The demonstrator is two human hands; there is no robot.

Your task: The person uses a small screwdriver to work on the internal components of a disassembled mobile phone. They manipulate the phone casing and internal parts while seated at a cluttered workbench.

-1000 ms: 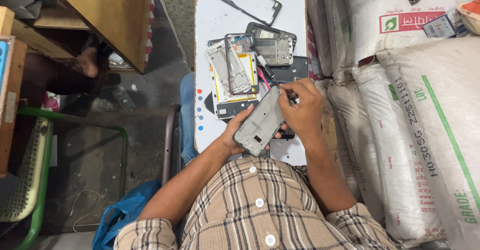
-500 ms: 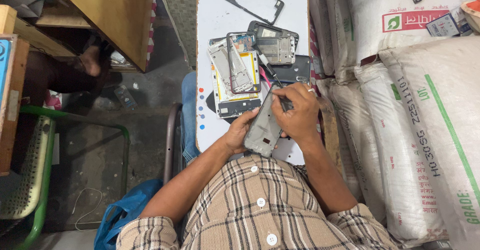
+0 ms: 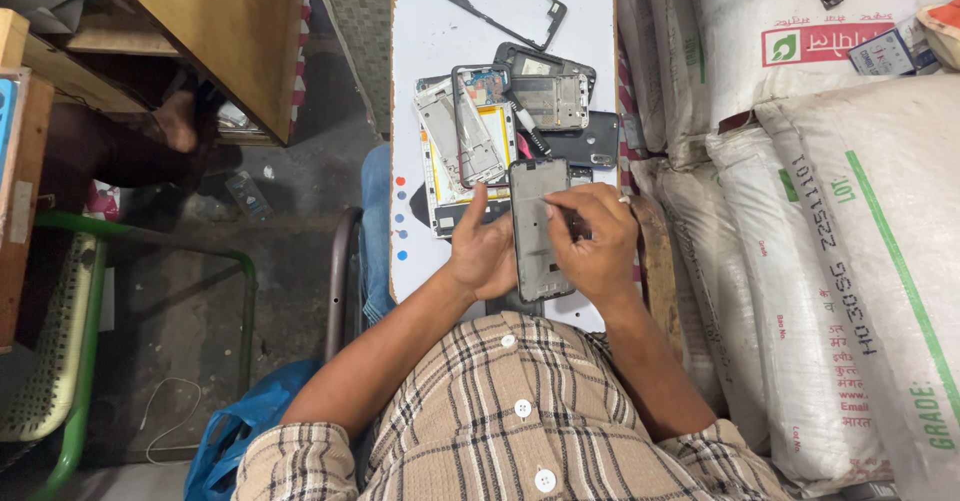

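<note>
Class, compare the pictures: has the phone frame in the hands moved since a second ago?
Yes. The phone frame has turned from tilted to upright, parallel to the white table's long edge.

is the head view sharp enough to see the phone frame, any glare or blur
Head view: evenly lit, soft shadows, no strong glare on the white table; the phone frame between left hand and right hand is sharp; straight edges bow slightly toward the picture's borders.

The right hand [image 3: 592,246] hid the phone frame's [image 3: 538,226] right edge and whatever its fingertips pinched. The bench's [image 3: 430,31] near end lay under both forearms, and the sacks [image 3: 860,261] ran off the picture's right edge.
</note>
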